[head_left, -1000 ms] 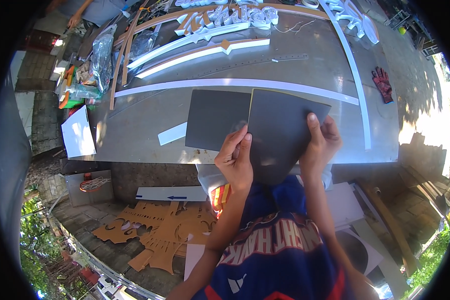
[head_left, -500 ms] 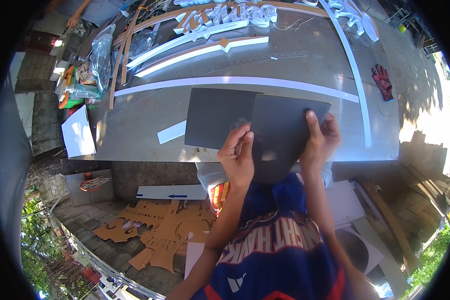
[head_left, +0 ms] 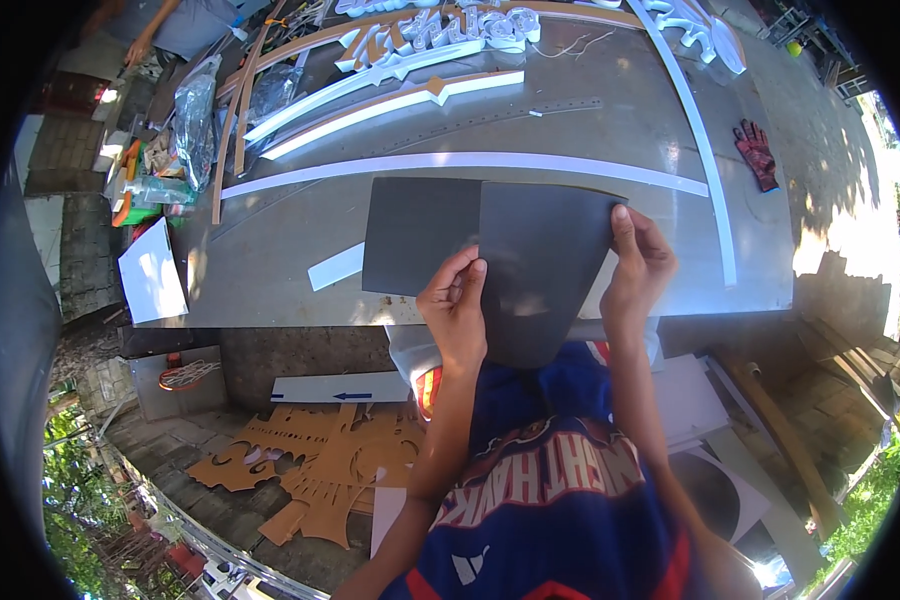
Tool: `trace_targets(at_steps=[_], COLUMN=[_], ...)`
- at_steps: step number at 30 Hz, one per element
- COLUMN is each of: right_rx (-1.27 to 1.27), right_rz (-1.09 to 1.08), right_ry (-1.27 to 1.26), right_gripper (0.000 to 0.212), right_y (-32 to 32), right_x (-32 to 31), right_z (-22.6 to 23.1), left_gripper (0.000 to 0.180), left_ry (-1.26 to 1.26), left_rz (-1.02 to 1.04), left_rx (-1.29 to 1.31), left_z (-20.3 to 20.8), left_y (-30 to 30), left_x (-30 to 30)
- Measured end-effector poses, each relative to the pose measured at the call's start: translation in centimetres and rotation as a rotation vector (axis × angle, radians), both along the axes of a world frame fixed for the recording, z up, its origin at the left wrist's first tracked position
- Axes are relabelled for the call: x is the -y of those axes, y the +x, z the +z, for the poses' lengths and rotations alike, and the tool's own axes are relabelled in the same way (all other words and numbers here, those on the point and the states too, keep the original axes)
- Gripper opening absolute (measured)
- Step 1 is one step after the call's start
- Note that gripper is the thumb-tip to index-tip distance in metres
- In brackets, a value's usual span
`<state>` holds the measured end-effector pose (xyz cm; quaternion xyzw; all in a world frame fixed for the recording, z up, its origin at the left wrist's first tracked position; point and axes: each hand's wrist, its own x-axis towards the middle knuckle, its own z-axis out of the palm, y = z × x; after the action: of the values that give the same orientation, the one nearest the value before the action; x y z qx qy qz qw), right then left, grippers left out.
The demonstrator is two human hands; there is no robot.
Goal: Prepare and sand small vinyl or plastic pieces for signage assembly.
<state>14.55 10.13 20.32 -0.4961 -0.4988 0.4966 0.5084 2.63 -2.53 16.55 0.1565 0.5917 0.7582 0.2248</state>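
Both of my hands hold a thin, flexible dark grey sheet (head_left: 538,262) at the table's near edge. My left hand (head_left: 456,308) pinches its left edge between thumb and fingers. At the upper right corner, my right hand (head_left: 638,265) grips the sheet with the thumb on top, the fingers behind it. A matching dark grey sheet (head_left: 415,232) lies on the table, partly covered by the held one; I cannot tell whether the two are joined. The held sheet's lower end hangs over the edge toward my lap.
White strips (head_left: 470,160) cross the grey table (head_left: 300,225). White and clear sign letters (head_left: 450,35) stand at the far side. A red and black glove (head_left: 756,157) lies at right. Brown cut-out boards (head_left: 320,450) are on the ground below. Another person's hand (head_left: 138,48) shows far left.
The held sheet has shifted left and spread flatter, covering more of the one beneath. My right hand has slid to its upper corner. My left hand moved slightly left. The whole view has shifted a little.
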Motion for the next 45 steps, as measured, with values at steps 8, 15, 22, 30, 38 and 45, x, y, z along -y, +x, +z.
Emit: trace_targets(at_steps=[8, 15, 22, 30, 38, 45], right_rx=[-0.162, -0.116, -0.151, 0.11, 0.212, 0.265], right_rz=[0.084, 0.229, 0.428, 0.537, 0.781, 0.981], right_ry=[-0.097, -0.115, -0.146, 0.025, 0.201, 0.63], right_gripper=[0.021, 0.019, 0.033, 0.025, 0.052, 0.044], right_y=[1.5, 1.4, -0.3, -2.0, -7.3, -9.5], right_x=[-0.5, -1.7, -2.2, -0.2, -2.3, -1.4], right_z=[-0.6, 1.2, 0.6, -3.5, -7.5, -5.1], left_gripper=[0.019, 0.019, 0.019, 0.015, 0.016, 0.016], left_ry=[0.049, 0.041, 0.05, 0.016, 0.06, 0.117], left_rz=[-0.093, -0.078, 0.02, 0.079, 0.414, 0.447], left_rx=[0.166, 0.166, 0.101, -0.039, -0.209, -0.176], left_z=[-0.7, -0.7, 0.3, -1.0, 2.5, 3.2], left_y=[0.5, -0.1, -2.1, -3.3, -3.4, -4.7], left_x=[0.4, 0.4, 1.6, 4.2, 8.8, 11.3])
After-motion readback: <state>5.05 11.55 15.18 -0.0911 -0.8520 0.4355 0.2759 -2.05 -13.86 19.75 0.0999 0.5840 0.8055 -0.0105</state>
